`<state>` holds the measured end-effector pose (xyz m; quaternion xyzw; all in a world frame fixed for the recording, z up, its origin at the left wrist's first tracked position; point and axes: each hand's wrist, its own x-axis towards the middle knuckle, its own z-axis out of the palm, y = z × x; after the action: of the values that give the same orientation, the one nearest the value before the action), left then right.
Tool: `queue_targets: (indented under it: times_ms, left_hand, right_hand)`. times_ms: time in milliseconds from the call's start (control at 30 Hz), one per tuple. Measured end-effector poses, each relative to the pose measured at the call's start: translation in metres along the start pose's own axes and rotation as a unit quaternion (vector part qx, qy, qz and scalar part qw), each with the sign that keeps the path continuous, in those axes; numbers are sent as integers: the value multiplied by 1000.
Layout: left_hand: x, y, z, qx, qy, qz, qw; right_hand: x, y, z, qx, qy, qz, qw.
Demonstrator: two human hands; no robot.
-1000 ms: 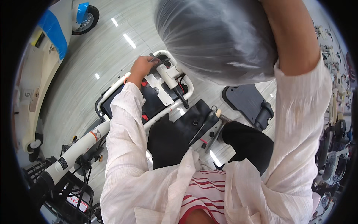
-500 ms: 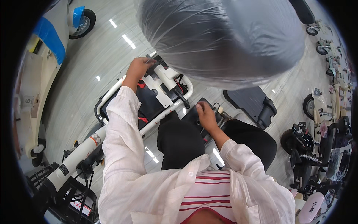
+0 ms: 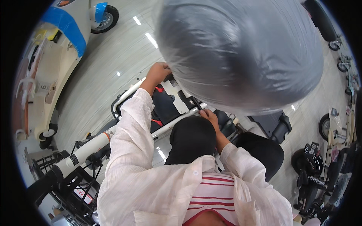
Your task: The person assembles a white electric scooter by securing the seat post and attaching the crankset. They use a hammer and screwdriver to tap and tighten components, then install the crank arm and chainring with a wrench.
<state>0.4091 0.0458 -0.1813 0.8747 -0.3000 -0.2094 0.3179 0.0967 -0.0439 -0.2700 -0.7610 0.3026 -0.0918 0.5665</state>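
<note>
My left hand (image 3: 160, 74) is closed at the far side of a white tubular scooter frame (image 3: 171, 128), fingers curled at a dark piece beside the plastic-wrapped seat (image 3: 241, 56). What its fingertips hold is partly hidden. My right hand (image 3: 210, 117) pinches the near end of a short black rod (image 3: 196, 103), thumb and fingers closed there. Between the hands, a white metal bracket (image 3: 177, 98) lies over the black deck (image 3: 166, 107) inside the frame. Red straps (image 3: 157, 122) show on the deck.
The wrapped seat bulges over the work from the far side. A white scooter stem (image 3: 81, 154) and black basket (image 3: 41, 162) stand at left. A cream scooter (image 3: 56, 86) stands further left. A dark footboard (image 3: 269, 124) and several scooters (image 3: 316, 165) are at right.
My right hand has moved from the black part beside my knee, up and left onto the black rod's end. My left hand stays at the frame's far side. The whole view has shifted.
</note>
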Motion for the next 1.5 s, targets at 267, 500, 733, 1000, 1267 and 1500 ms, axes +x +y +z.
queue_targets:
  times_ms: [267, 500, 733, 1000, 1267, 1500]
  left_hand:
    - [-14, 5, -65, 71, -33, 26, 997]
    - [-12, 17, -77, 308, -21, 169, 936]
    - [21, 50, -67, 408, -103, 243, 874]
    - [75, 26, -36, 410, -52, 416, 810]
    - [50, 90, -39, 580, -168, 404, 687]
    - [56, 88, -36, 564, -178, 389, 706]
  right_hand:
    - [0, 30, 15, -9, 0, -68, 998]
    - [0, 10, 9, 62, -27, 87, 994]
    - [-3, 3, 8, 106, -23, 124, 986]
    - [-3, -4, 14, 133, -24, 117, 984]
    - [-3, -2, 11, 121, -22, 115, 986]
    - [-5, -4, 11, 121, -18, 112, 986]
